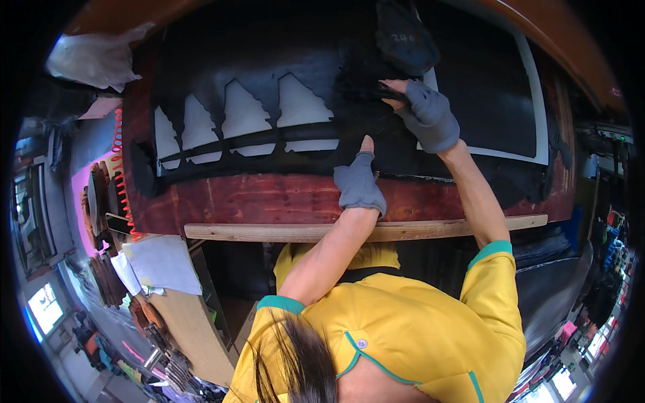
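Note:
A black sheet material covers most of the work surface. Several jagged-edged openings in it show a pale layer underneath. My left hand, in a grey fingerless glove, rests at the sheet's near edge, one finger stretched out on the black; its other fingers are hidden. Further right and farther away, my right hand, gloved alike, is closed around a narrow dark thing whose kind I cannot make out. Just beyond that hand lies a dark rounded template-like piece with a pale mark.
A reddish wooden table edge and a pale wooden strip run along my side. To the left are a red coiled cord, papers, brown shaped pieces and a clear plastic bag.

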### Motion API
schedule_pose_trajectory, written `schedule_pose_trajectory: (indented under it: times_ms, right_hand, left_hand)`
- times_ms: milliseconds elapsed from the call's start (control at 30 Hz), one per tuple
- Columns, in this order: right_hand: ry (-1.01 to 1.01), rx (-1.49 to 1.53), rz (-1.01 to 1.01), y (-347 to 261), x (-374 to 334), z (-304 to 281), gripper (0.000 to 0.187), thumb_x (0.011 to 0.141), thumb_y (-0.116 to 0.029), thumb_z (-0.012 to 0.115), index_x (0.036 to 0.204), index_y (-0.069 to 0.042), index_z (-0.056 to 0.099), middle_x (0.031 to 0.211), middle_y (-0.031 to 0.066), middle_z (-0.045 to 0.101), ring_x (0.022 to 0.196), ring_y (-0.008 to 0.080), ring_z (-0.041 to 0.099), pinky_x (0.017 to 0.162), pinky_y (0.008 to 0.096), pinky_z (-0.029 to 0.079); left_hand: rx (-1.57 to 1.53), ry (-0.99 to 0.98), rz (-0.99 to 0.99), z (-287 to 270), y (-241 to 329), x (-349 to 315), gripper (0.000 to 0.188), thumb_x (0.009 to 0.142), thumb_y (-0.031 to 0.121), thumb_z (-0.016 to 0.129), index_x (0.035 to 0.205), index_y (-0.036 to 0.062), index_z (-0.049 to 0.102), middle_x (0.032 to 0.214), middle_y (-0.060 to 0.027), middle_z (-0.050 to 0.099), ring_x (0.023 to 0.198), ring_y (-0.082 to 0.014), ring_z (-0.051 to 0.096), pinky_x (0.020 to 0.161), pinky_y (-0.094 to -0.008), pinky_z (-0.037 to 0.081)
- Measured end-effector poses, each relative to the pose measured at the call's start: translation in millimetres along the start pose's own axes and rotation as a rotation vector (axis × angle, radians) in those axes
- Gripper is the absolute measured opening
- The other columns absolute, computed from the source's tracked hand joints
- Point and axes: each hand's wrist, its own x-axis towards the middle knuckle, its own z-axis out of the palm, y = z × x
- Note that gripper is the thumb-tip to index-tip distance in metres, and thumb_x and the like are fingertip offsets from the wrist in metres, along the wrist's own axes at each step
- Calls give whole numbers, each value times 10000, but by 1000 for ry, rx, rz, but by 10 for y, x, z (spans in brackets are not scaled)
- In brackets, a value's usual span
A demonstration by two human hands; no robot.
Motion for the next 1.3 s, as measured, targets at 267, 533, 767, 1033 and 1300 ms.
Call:
schedule_pose_trajectory:
  times_ms: [267,533,767,1033,1300]
  right_hand:
    - [67,106,71,75,23,-6,297,839,-94,728,1123,-88,641,992,104,705,862,282,687,736,313,548]
    - [115,360,240,182,-7,12,314,897,-133,704,1193,-51,644,929,83,727,817,157,699,725,268,538]
    - [269,448,208,109,32,-144,328,901,-53,679,1224,-71,628,1103,80,695,896,128,652,763,266,520]
    - [-357,87,-105,-427,-159,-349,478,836,-238,707,1255,-79,542,1274,162,583,1179,355,562,1020,429,454]
    - [-531,110,24,-192,14,-477,406,887,-267,683,1245,-104,582,1152,113,645,1011,283,643,797,369,535]
  left_hand:
    - [-156,-308,49,-357,-12,-23,239,845,61,724,1028,59,570,989,-58,638,907,-192,628,815,-330,523]
    - [-297,-303,-132,-211,174,-155,269,885,85,679,1131,37,581,1103,-86,650,974,-229,651,943,-423,531]
    - [-216,-410,-129,-463,118,-39,191,969,153,607,1126,48,581,1054,-114,661,978,-232,654,933,-436,551]
    - [-294,-765,-127,-523,68,-71,173,962,115,610,1103,20,579,1061,-98,641,954,-191,642,955,-358,540]
    - [83,-723,78,-523,188,-47,290,948,-12,542,1238,-10,547,1215,-145,614,1083,-222,628,957,-341,540]
